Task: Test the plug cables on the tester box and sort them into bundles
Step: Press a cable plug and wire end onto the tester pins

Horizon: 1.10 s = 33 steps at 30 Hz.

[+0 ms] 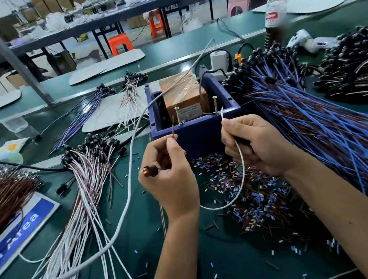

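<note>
Cable (241, 188) ends upward toward tester box (198, 134)

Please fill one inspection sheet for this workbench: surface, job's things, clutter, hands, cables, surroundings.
Surface: green mat.
Job's things: blue tester box with two upright screws; lit indicator plug in the left hand.
Clutter: cut insulation bits, water bottle.
Hands: left hand pinches the brown lead; right hand pinches the white lead.
Cables: blue bundle right, white-brown bundle left.
Surroundings: tables, orange stools.
</note>
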{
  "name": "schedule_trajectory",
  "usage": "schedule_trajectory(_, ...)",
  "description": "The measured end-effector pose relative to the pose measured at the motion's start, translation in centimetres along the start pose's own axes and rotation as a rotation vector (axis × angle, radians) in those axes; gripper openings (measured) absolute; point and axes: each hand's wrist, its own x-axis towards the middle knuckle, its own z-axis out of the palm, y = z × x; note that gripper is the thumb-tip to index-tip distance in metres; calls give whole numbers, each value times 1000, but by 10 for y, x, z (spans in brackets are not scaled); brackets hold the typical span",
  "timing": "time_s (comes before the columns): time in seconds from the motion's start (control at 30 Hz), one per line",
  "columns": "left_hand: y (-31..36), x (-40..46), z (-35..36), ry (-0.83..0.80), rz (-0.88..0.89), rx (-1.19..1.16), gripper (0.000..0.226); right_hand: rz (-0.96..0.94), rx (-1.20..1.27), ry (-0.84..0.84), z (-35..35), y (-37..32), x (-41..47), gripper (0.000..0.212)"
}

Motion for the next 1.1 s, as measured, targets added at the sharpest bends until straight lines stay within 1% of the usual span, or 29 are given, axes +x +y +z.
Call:
schedule_trajectory(0.1, 10, -12, 13, -122, 1, 17, 23, -29, -44, 97, -14, -16, -13, 44)
schedule_trajectory(0.2, 27, -29, 51, -269, -45, -20, 21, -36, -91, 282, -46, -42, -35, 45)
schedule_trajectory(0.27, 39, -43, 85, -383, -82, 1, 21, -33, -125, 431, -75, -62, -57, 45)
schedule_trajectory(0.3, 45, -51, 107, -456, -99, 55, 22, -29, -145, 510, -92, -73, -72, 44)
schedule_trajectory(0.37, 53, -61, 146, -636, -130, 207, 18, -3, -176, 668, -125, -89, -98, 42)
schedule_trajectory(0.4, 58, -69, 169, -751, -157, 267, 14, 2, -178, 765, -144, -98, -116, 41)
schedule_trajectory(0.47, 66, -83, 211, -934, -245, 316, 12, -4, -126, 962, -178, -113, -148, 37)
schedule_trajectory(0.5, 69, -89, 230, -977, -293, 324, 18, -10, -73, 1065, -193, -120, -162, 35)
schedule_trajectory(0.53, 71, -94, 248, -994, -332, 326, 23, -22, -8, 1171, -207, -126, -177, 33)
schedule_trajectory(0.57, 75, -103, 267, -984, -382, 304, 23, -43, 59, 1276, -220, -134, -196, 32)
schedule_trajectory(0.63, 80, -116, 298, -910, -530, 163, 12, -68, 154, 1417, -240, -147, -226, 34)
schedule_trajectory(0.67, 82, -120, 309, -875, -605, 82, 16, -73, 161, 1470, -246, -151, -237, 36)
schedule_trajectory(0.73, 89, -136, 332, -870, -671, -25, 20, -138, 158, 1647, -257, -161, -260, 36)
schedule_trajectory(0.77, 93, -143, 340, -885, -669, -57, 19, -181, 94, 1747, -261, -167, -266, 33)
schedule_trajectory(0.8, 97, -152, 348, -912, -639, -74, 18, -216, -96, 1854, -263, -173, -273, 25)
schedule_trajectory(0.83, 100, -158, 355, -939, -587, -55, 18, -225, -386, 1934, -263, -178, -276, 14)
schedule_trajectory(0.87, 102, -162, 358, -974, -519, -16, 19, -224, -674, 1974, -263, -182, -275, 23)
schedule_trajectory(0.9, 105, -169, 364, -1016, -464, 21, 21, -214, -966, 1930, -263, -186, -273, 42)
schedule_trajectory(0.93, 107, -173, 367, -1055, -437, 44, 26, -220, -1263, 1780, -259, -188, -264, 50)
schedule_trajectory(0.97, 110, -178, 371, -1094, -451, 43, 32, -194, -1493, 1556, -251, -188, -253, 53)
schedule_trajectory(1.0, 113, -182, 374, -1124, -504, 23, 37, -115, -1608, 1319, -242, -185, -239, 56)
schedule_trajectory(1.03, 117, -184, 378, -1138, -592, -21, 41, -4, -1630, 1132, -236, -182, -228, 60)
schedule_trajectory(1.07, 120, -186, 381, -1142, -682, -78, 44, 81, -1586, 1012, -231, -179, -219, 59)
schedule_trajectory(1.1, 122, -187, 384, -1138, -748, -129, 46, 118, -1508, 940, -230, -175, -214, 54)
